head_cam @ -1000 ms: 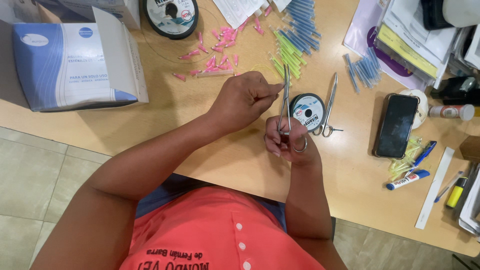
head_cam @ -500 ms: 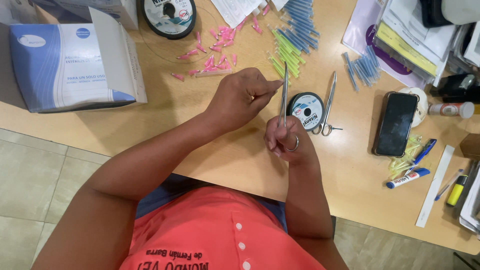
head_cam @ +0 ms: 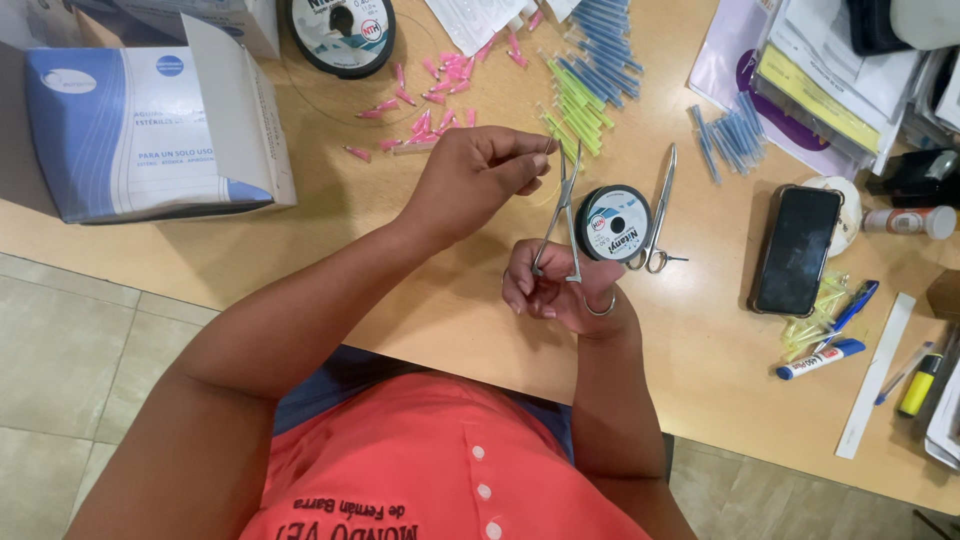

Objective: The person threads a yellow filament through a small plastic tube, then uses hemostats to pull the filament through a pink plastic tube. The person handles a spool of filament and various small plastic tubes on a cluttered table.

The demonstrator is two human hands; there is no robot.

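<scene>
The open blue-and-white box (head_cam: 150, 130) is running off the left edge. The left hand (head_cam: 470, 180) is pinching its fingertips together on something too fine to identify, beside the forceps tip. The right hand (head_cam: 560, 290) is clamping the forceps (head_cam: 563, 215) upright over bare wooden table (head_cam: 380, 230). A small spool (head_cam: 614, 223) is lying just beside them.

**Bright, Even Light With Soft Shadows**

The wooden table (head_cam: 420, 240) is lit brightly and evenly from above. Only soft, short shadows are cast beside the cardboard box (head_cam: 150, 130) and under the forearms. A mild glare is seen on the black phone (head_cam: 797, 250). Sharpness is kept in the centre; slight bending is noticed at the edges.
</scene>
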